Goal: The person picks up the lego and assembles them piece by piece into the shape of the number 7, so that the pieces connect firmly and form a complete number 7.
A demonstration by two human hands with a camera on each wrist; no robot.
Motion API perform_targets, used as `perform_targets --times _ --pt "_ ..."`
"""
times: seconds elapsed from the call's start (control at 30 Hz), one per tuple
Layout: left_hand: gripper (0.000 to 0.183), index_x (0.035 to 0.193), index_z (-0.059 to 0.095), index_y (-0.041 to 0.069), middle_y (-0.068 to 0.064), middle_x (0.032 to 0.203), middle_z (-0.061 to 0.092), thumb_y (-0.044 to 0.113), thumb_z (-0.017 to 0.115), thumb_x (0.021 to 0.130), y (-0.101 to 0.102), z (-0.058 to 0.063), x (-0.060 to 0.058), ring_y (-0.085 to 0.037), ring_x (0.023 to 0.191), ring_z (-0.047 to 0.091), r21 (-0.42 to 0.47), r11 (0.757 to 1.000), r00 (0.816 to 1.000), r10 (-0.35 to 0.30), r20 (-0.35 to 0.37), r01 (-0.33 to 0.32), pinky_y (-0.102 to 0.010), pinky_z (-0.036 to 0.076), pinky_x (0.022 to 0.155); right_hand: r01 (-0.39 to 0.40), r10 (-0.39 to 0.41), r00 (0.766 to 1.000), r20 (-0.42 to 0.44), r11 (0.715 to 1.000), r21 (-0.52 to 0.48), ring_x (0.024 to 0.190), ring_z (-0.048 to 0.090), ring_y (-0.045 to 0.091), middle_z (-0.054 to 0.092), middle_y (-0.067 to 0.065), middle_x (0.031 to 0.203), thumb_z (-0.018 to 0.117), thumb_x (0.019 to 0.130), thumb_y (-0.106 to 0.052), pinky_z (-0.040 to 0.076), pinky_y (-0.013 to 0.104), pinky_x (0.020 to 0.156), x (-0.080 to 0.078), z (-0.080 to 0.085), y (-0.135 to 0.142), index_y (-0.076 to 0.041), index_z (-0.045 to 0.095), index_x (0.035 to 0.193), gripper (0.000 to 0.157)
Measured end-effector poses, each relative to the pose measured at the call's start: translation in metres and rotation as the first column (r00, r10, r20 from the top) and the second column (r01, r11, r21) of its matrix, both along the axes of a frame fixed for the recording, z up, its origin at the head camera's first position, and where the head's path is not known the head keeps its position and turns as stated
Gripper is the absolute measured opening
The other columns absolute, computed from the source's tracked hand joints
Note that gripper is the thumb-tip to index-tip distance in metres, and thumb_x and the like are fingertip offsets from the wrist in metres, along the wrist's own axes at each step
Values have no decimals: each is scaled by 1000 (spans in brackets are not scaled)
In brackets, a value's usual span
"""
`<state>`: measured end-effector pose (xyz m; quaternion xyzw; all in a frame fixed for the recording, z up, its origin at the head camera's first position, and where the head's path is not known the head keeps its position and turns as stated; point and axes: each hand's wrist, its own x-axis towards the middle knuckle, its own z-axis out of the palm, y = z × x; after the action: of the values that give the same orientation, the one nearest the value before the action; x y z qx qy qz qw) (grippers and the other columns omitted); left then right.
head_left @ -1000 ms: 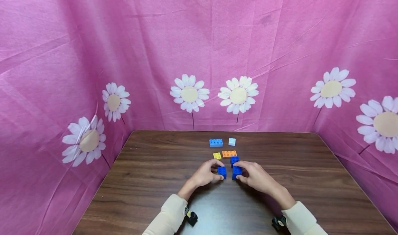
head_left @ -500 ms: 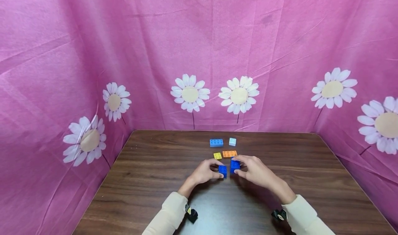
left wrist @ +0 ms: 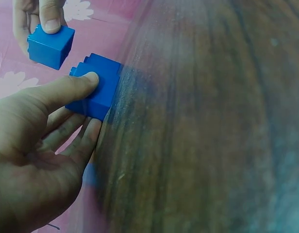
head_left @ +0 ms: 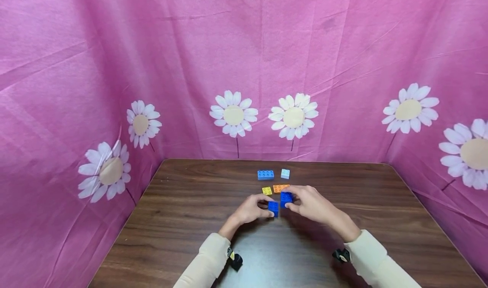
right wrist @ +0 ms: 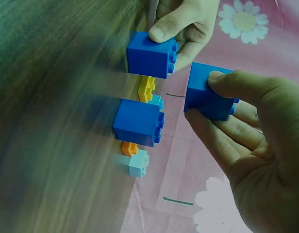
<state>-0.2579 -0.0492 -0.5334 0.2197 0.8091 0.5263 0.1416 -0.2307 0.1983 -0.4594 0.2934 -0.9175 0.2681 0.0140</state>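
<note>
In the lower centre of the head view, the left hand (head_left: 249, 211) pinches a glossy, deep-blue, boxy brick (head_left: 273, 209) with round studs on top, while the right hand (head_left: 314, 206) grips a matching blue brick (head_left: 285, 200) raised off the brown tabletop (head_left: 179, 207). A third studded blue block (right wrist: 136, 122) sits near the middle of the right wrist view.

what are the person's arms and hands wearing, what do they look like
The left hand and right hand are ungloved. Plain cream sleeves, the left sleeve and right sleeve, cover the forearms. A small black device sits at each cuff, left device and right device.
</note>
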Motion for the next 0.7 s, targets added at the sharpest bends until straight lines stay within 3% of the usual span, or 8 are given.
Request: perform_targets --times 0.3,0.53,0.7 --pt "30 119 77 9 -11 118 77 10 85 90 -1 2 0 -18 107 71 18 1000 1000 -4 30 3 -24 57 85 -28 30 999 -35 997 68 100 76 18 78 12 120 81 96 -18 66 38 84 -7 8 -9 -2 70 132 42" --pt "33 121 76 8 -12 122 75 12 85 90 0 3 1 -24 114 71 5 1000 999 9 38 -10 -29 59 92 -53 57 998 -31 991 124 94 70 10 78 9 120 81 96 -21 61 28 78 -11 13 -16 -5 70 131 40" --pt "32 119 74 6 -11 120 76 12 85 90 2 1 0 -24 114 71 6 1000 999 12 37 -13 -31 60 94 -66 67 998 -2 989 130 97 72 13 77 11 124 81 96 -21 62 28 79 -14 13 -19 -3 69 132 42"
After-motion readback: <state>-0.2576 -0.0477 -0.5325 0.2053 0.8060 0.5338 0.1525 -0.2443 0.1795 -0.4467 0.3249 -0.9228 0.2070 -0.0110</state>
